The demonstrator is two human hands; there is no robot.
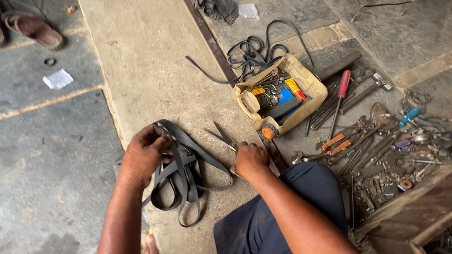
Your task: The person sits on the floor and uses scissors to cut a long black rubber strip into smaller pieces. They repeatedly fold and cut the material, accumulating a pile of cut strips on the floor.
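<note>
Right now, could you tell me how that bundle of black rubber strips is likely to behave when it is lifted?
The black rubber strips probably flop: held by the left hand, their loops sag onto the floor. They look thin, so likely light. Loose ends may trail and snag.

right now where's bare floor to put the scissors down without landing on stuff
Bare concrete strip runs ahead of the left hand, between the sandals and the cut-open yellow can. The grey slabs left of it hold only a paper scrap. Crowded: right of the right hand, where scattered hand tools cover the floor.
</note>
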